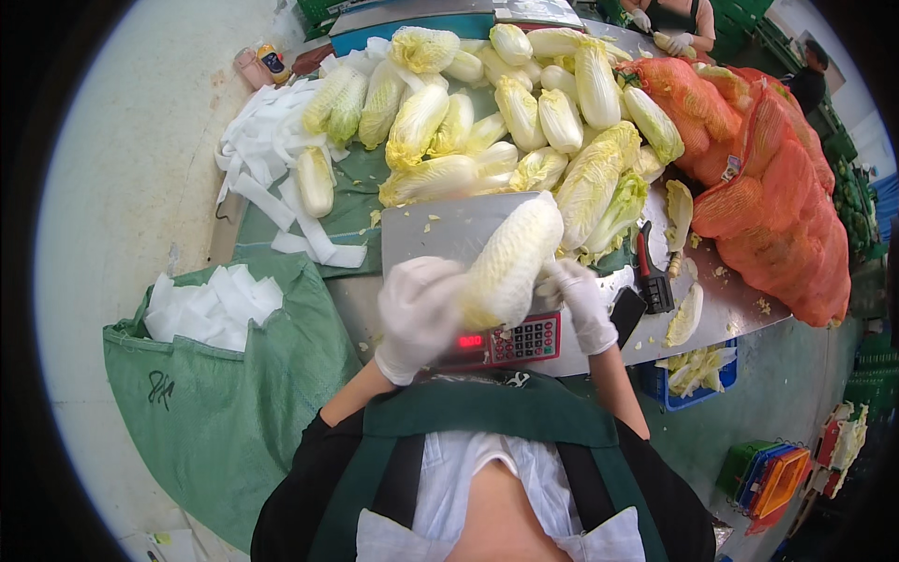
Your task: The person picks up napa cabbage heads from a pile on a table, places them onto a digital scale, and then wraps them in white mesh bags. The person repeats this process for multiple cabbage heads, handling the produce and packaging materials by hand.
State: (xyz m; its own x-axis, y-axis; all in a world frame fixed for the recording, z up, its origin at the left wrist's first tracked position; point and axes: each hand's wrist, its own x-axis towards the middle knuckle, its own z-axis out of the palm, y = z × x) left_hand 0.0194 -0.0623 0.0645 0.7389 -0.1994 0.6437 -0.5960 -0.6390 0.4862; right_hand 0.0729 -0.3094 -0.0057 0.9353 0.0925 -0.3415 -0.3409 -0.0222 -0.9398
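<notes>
A napa cabbage [511,263] in a white foam net sleeve [530,228] is held tilted above the steel pan [414,221] of a digital scale. My gloved left hand [421,309], blurred by motion, grips its lower left end; the fingertips are partly hidden. At the cabbage's right side, my gloved right hand [583,305] pinches the edge of the sleeve. Below the cabbage is the scale's red keypad panel [523,341] with a lit display. Many bare cabbages [419,130] are heaped behind the scale, a few of them in netting [425,49].
White foam sleeves [270,130] lie at the left, more in a green woven sack [232,393]. Orange mesh bags [772,211] crowd the right. A red-handled tool [653,277] and a phone [627,314] lie near my right hand. Below is a blue crate [692,402]. A gloved co-worker [678,28] stands opposite.
</notes>
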